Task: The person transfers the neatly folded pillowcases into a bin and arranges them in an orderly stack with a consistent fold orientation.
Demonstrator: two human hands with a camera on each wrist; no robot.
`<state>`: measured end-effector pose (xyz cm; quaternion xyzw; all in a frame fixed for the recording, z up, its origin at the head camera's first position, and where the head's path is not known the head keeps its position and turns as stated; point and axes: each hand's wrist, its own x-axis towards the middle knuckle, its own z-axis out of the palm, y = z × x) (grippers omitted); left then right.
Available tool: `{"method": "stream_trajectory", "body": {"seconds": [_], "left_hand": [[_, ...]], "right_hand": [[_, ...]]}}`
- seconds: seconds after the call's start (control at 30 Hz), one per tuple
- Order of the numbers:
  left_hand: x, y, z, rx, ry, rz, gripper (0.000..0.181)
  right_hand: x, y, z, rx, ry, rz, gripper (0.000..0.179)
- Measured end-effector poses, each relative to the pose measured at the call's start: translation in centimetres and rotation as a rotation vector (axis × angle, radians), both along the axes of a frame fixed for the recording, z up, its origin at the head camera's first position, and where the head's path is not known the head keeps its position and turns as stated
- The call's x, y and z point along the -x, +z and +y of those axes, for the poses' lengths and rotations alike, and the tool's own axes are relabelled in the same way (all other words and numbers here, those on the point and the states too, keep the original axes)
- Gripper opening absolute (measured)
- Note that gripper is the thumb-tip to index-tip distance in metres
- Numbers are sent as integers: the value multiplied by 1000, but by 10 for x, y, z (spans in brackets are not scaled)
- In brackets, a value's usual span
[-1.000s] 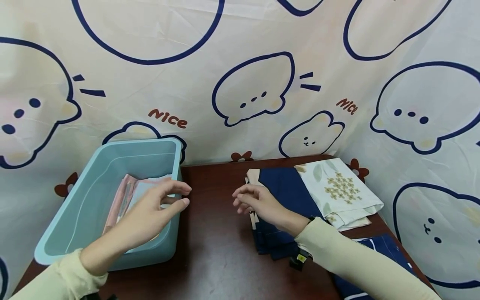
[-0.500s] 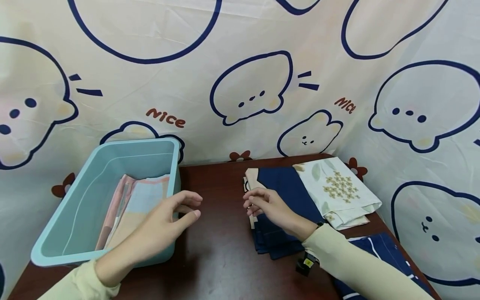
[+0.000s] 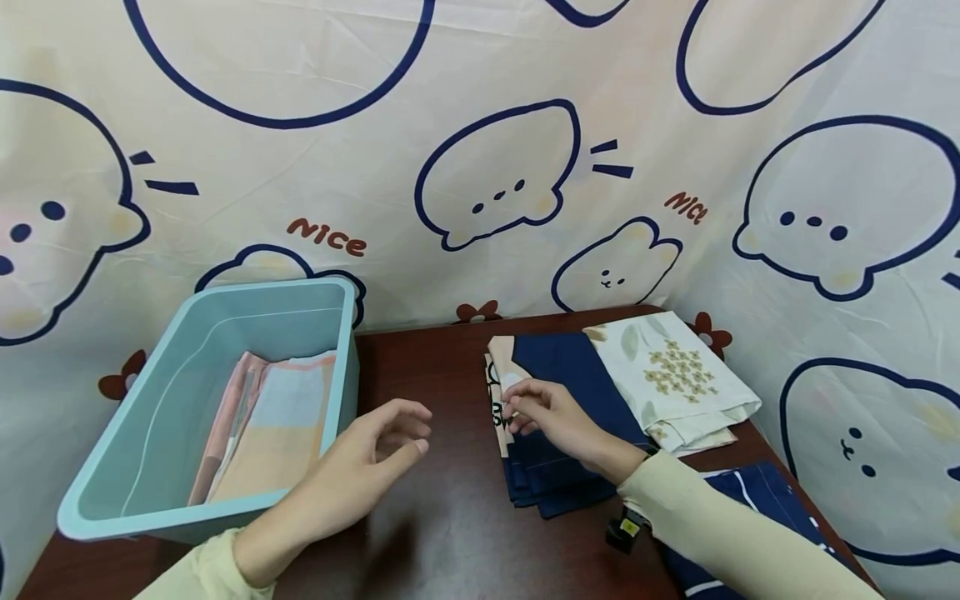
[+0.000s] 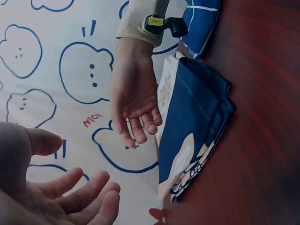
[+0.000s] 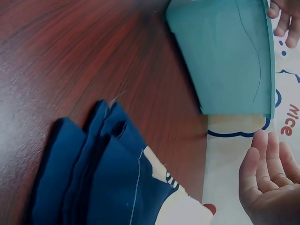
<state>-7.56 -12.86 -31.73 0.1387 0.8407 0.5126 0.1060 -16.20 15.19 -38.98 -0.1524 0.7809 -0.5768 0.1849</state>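
My left hand hovers over the table at the right front corner of a light blue bin, fingers loosely bent, nothing in it. Inside the bin lies a folded checked cloth in pink, blue and orange. Above the left part of a folded navy cloth with a beige printed edge is my right hand, its fingers relaxed and holding nothing. Seen from the right wrist, the navy cloth lies in stacked layers, apart from the right hand.
A folded white cloth with a yellow flower print overlaps the navy one's right side. Another navy cloth with white lines lies at the table's right edge, partly under the right sleeve. A printed curtain stands behind the dark wood table.
My left hand has moved right and toward me, from over the bin to beside it, uncovering the checked cloth. My right hand has shifted slightly right over the navy cloth.
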Motion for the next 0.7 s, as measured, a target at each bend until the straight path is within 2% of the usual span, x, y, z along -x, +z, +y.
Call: {"method": "stream_trajectory", "body": {"seconds": [0.17, 0.43, 0.7], "left_hand": [[2, -8, 8, -33, -13, -24, 30], [5, -21, 21, -71, -16, -18, 28], [13, -42, 29, -106, 38, -84, 24]], "right_hand": [[1, -5, 9, -9, -19, 2, 32], [1, -7, 16, -10, -27, 27, 30], [-2, -18, 27, -27, -28, 34, 35]]}}
